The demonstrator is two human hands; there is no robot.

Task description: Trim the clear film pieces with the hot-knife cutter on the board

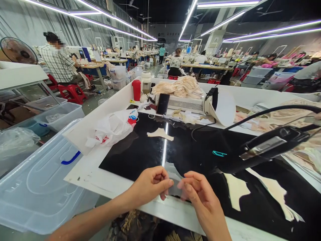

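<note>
Both hands pinch one thin clear film piece [173, 179] between them, left hand [150, 185] and right hand [200, 195] closed on opposite edges, above the black worktop [140, 150].

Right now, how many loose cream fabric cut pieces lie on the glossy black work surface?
3: one small cream piece mid-surface near the white plastic bag, and two larger ones at right under the black tool, which may hide more.

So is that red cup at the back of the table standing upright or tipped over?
Upright. The red cup stands on its base by the table's far left wall, sides vertical, next to a white jar.
</note>
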